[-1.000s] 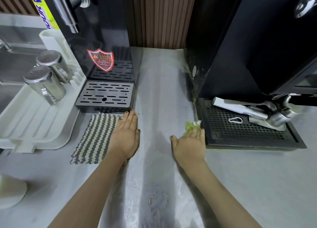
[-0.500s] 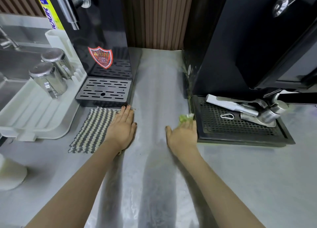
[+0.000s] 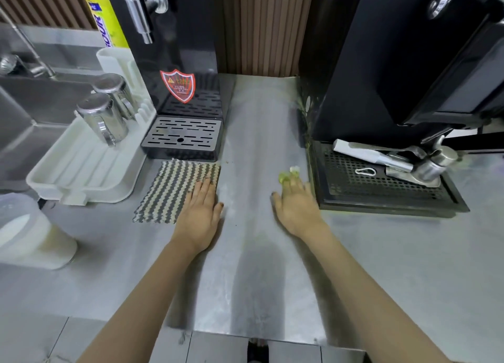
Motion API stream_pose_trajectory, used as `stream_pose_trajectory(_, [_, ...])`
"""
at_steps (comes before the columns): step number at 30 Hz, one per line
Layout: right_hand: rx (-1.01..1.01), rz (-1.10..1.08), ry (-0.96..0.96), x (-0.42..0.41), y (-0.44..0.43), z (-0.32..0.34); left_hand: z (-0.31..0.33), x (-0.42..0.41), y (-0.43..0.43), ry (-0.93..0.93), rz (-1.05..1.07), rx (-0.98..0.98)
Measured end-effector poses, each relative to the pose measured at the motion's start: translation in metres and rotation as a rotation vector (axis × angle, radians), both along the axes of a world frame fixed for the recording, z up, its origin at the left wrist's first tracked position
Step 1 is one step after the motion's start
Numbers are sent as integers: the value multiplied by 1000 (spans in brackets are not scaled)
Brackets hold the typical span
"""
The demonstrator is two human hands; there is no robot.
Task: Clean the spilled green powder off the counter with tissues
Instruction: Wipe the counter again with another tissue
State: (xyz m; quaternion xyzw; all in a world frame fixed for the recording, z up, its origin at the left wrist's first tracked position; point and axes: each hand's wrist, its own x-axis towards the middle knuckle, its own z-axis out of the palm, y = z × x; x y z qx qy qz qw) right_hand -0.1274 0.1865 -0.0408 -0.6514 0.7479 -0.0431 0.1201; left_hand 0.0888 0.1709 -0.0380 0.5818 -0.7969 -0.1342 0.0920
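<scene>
A small wad of tissue (image 3: 288,175), stained green, pokes out from under the fingertips of my right hand (image 3: 296,207). That hand lies flat with straight fingers and presses the wad onto the steel counter (image 3: 256,133), beside the black drip tray (image 3: 381,182). My left hand (image 3: 201,212) rests flat on the counter, its fingers over the edge of a woven striped mat (image 3: 174,190). A few green specks cling to the side of the black machine (image 3: 308,108) at the right. Most of the tissue is hidden by my fingers.
A black dispenser with a slotted drip tray (image 3: 182,136) stands at the back left. A white drying rack (image 3: 81,166) holds two steel cups (image 3: 103,117). Metal tools (image 3: 387,158) lie on the right drip tray. A white container (image 3: 30,234) sits at far left.
Both hands have slid a little toward me along the counter; my right hand still presses the green tissue. My left hand now overlaps the mat's edge. The view has pulled back.
</scene>
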Motion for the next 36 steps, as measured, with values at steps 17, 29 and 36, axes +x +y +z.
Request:
stream_pose_trajectory(17, [-28, 442, -111, 114, 104, 8, -12, 86, 100, 48, 136, 5])
stream_pose_trajectory(29, [-32, 306, -61, 129, 71, 1, -17, 91, 108, 20, 153, -60])
stream_pose_trajectory(36, [-227, 139, 175, 68, 131, -8, -16, 92, 109, -4, 157, -53])
